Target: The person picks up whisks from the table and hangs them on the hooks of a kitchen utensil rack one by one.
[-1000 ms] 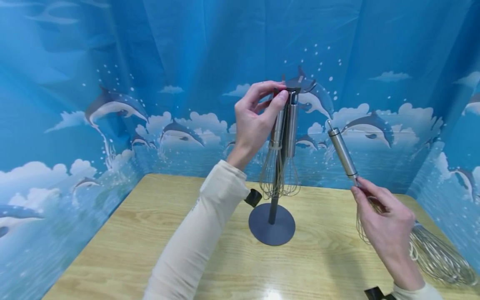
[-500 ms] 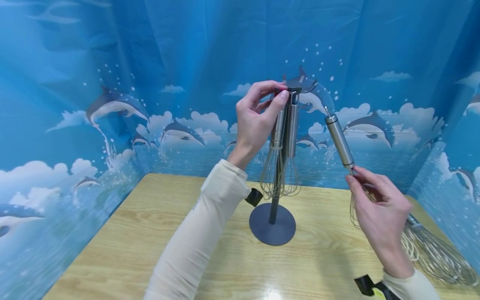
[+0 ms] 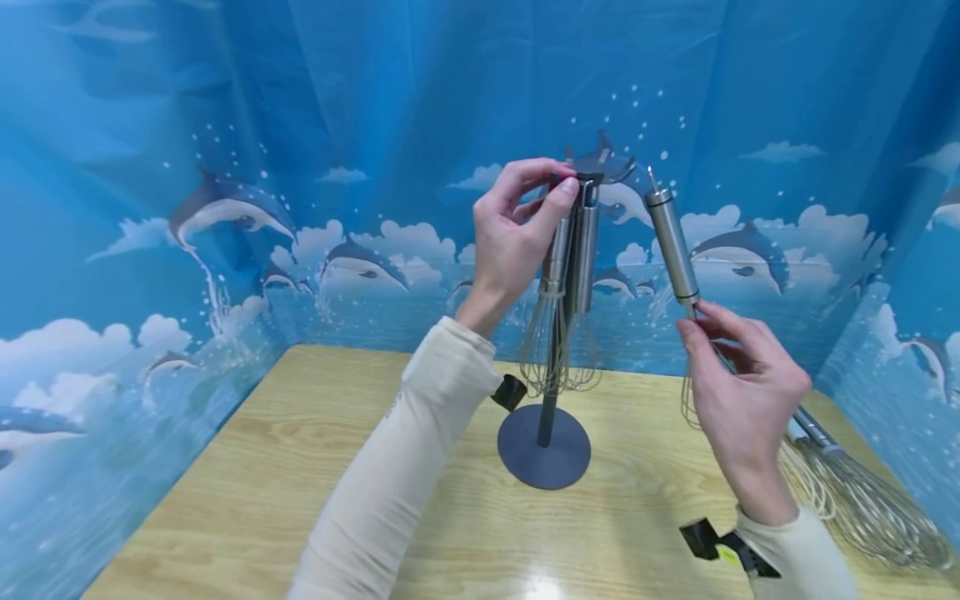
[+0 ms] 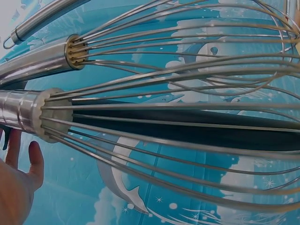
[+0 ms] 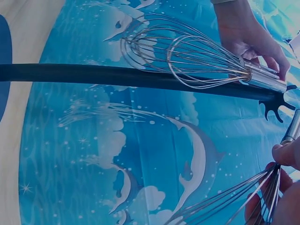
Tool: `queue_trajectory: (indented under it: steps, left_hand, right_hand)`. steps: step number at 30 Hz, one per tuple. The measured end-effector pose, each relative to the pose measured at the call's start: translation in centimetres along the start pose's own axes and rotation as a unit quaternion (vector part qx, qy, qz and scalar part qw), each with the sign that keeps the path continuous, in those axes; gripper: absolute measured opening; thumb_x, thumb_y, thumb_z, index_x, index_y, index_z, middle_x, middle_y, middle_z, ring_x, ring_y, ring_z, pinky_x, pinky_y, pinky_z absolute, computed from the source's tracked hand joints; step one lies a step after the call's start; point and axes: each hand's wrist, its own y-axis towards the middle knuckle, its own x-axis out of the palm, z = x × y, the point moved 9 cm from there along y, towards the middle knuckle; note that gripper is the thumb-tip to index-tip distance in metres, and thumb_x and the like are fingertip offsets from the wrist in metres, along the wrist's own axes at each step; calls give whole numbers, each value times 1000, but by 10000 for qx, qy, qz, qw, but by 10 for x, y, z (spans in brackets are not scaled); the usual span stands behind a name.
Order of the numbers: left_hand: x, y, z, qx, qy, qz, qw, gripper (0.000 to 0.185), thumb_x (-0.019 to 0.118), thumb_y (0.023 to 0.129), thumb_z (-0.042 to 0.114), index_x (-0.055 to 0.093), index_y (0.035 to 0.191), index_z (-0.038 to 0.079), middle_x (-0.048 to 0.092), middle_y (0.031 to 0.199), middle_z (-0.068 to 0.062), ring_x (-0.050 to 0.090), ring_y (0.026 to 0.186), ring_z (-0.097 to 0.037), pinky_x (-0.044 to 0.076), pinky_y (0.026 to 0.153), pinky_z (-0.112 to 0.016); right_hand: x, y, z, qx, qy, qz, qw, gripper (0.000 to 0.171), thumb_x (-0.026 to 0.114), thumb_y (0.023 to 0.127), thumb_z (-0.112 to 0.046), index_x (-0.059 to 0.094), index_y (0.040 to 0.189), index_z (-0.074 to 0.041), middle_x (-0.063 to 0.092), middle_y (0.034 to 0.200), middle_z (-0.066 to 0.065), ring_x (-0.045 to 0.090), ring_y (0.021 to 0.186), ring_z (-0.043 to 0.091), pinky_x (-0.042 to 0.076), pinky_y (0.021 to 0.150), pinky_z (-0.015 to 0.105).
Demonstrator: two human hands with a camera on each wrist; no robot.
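A dark grey stand (image 3: 543, 450) on the wooden table carries two steel whisks (image 3: 558, 333) hanging from its star-shaped top (image 5: 276, 101). My left hand (image 3: 564, 182) pinches the top of one hanging whisk's handle (image 3: 557, 250), right at the stand's top. In the left wrist view both handles (image 4: 28, 110) and their wires sit in front of the dark pole (image 4: 187, 126). My right hand (image 3: 697, 321) grips a third whisk (image 3: 670, 237) at its neck. Its handle points up, just right of the stand's top, apart from it. Its wires (image 5: 234, 201) hang below my fingers.
A larger whisk (image 3: 862, 492) lies on the table (image 3: 262, 467) at the far right, behind my right wrist. Blue dolphin-print cloth (image 3: 300, 125) closes in the table at the back and on both sides.
My right hand has lifted its whisk and brought it left, so the handle tip now stands level with the stand's top. My left hand has stayed at the top.
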Motion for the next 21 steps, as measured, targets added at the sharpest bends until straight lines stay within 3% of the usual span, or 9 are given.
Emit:
queue_trajectory:
  steps: [8, 15, 17, 21]
  left_hand:
    - [1, 0, -1, -88, -39, 7, 10000, 20, 64, 97, 7, 67, 113, -4, 64, 123, -19, 63, 115, -19, 56, 102, -32]
    - [1, 1, -2, -147, -59, 10, 9999, 19, 65, 97, 7, 67, 113, -4, 64, 123, -19, 64, 115, -19, 55, 104, -33]
    - [1, 1, -2, -162, -58, 10, 9999, 19, 65, 97, 7, 67, 113, -4, 64, 123, -19, 64, 115, -19, 55, 105, -34]
    - [0, 1, -1, -142, -55, 22, 9999, 19, 64, 97, 7, 67, 112, -4, 64, 123, -19, 64, 115, -19, 55, 104, -34]
  right_hand:
    - [6, 4, -7, -117, -255, -80, 9996, 25, 77, 90, -5, 79, 114, -9, 70, 98, -23, 67, 87, -2, 53, 78, 10]
    - [11, 4, -3, 22, -441, -99, 9990, 25, 79, 87, -2, 80, 111, -9, 68, 96, -23, 66, 85, -7, 52, 79, 7]
    - [13, 3, -2, 75, -561, -162, 9983, 25, 80, 87, -3, 80, 111, -10, 69, 97, -19, 65, 85, -9, 51, 79, 6]
    - [18, -1, -2, 105, -729, -278, 9969, 25, 80, 87, -6, 80, 112, -10, 76, 101, 3, 63, 84, -13, 50, 78, 4]
